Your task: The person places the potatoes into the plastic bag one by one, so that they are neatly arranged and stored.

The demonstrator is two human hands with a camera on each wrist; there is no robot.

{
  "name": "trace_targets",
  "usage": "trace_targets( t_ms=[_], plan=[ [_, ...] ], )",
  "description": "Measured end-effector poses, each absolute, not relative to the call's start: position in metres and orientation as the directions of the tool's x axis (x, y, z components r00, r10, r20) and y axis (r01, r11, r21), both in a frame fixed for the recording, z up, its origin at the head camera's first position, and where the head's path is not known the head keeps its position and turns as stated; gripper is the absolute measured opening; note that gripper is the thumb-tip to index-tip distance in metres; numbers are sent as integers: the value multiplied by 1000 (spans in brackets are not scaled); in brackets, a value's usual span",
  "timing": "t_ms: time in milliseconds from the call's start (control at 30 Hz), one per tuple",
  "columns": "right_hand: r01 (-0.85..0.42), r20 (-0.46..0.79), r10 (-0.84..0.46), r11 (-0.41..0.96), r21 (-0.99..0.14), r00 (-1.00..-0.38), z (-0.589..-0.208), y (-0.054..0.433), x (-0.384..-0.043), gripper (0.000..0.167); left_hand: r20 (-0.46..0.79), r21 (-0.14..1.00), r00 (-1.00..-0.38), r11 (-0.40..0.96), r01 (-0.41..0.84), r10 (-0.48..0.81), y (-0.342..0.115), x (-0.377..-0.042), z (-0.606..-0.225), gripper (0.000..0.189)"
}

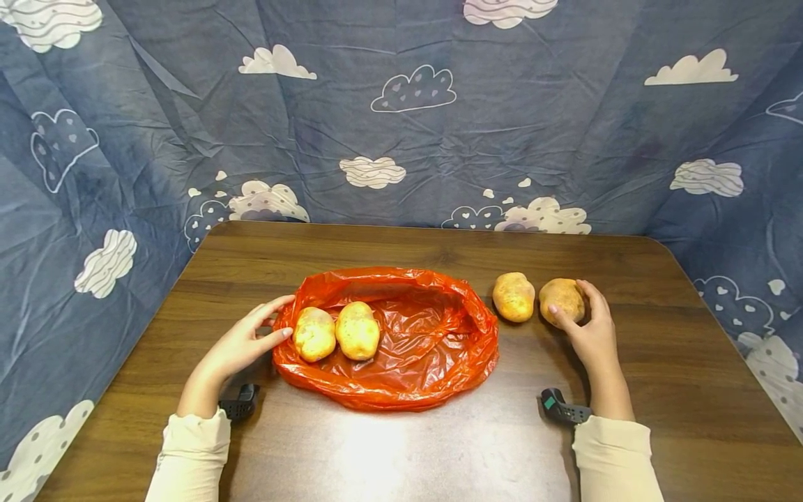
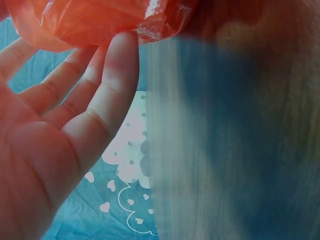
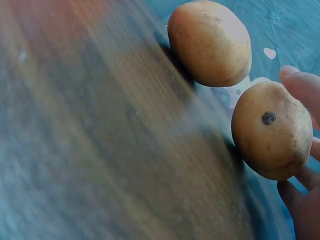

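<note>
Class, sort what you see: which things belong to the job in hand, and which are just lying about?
Job:
red crinkled plastic bag
two rounded yellow potatoes inside, two outside
left hand, right hand

Just there:
brown wood-grain table
blue cloud-print cloth backdrop
black wrist devices

Red bag point(image 1: 385, 399): you see glossy red, with whitish glints along its creases.
Inside the bag: your left potato point(image 1: 315, 335) and its neighbour potato point(image 1: 357, 331) are pale yellow with tan mottling.
Just right of the bag: your near potato point(image 1: 514, 298) is yellow-tan.
Farther right of the bag: your far potato point(image 1: 561, 293) is browner, with a blackish spot.
Under the bag: your table point(image 1: 677, 335) is brown, dark-grained, glare-whitened below the bag.
Behind the bag: your backdrop point(image 1: 533, 125) is slate blue with white clouds, plain, striped, dotted or outlined.
Flanking the bag: your sleeves point(image 1: 615, 453) are cream.
</note>
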State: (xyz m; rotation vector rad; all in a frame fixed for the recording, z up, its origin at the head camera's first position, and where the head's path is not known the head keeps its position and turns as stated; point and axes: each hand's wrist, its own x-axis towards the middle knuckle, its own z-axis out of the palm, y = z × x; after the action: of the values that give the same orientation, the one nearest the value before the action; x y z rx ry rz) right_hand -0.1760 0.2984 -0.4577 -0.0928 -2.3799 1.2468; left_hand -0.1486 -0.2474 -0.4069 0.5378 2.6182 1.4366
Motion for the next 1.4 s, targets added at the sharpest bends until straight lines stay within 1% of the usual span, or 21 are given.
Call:
trace_targets(
  t_ms=[233, 433, 867, 967, 1167, 1300, 1400],
  plan=[
    [-119, 326, 248, 601, -791, -912, -463, 300, -175, 69, 69, 836, -933, 490, 247, 352, -248, -149, -409, 53],
    [-75, 271, 279, 557, -827, -921, -465, 298, -174, 71, 67, 837, -933, 489, 245, 353, -248, -149, -408, 53],
    [-54, 270, 369, 503, -863, -889, -460, 292, -173, 67, 71, 836, -932, 489, 250, 354, -248, -149, -409, 53],
    [-63, 278, 378, 491, -869, -883, -458, 290, -173, 68, 71, 836, -933, 489, 249, 353, -249, -150, -410, 53],
    [-125, 316, 379, 451, -884, -870, -453, 284, -173, 69, 72, 834, -934, 492, 248, 349, -249, -149, -410, 53],
    [-147, 355, 367, 487, -861, -860, -449, 279, -172, 69, 75, 834, -935, 492, 250, 348, -248, -149, -409, 53],
    [-193, 404, 343, 510, -838, -848, -445, 273, -172, 68, 79, 836, -934, 487, 253, 349, -248, -149, -408, 53]
  ],
)
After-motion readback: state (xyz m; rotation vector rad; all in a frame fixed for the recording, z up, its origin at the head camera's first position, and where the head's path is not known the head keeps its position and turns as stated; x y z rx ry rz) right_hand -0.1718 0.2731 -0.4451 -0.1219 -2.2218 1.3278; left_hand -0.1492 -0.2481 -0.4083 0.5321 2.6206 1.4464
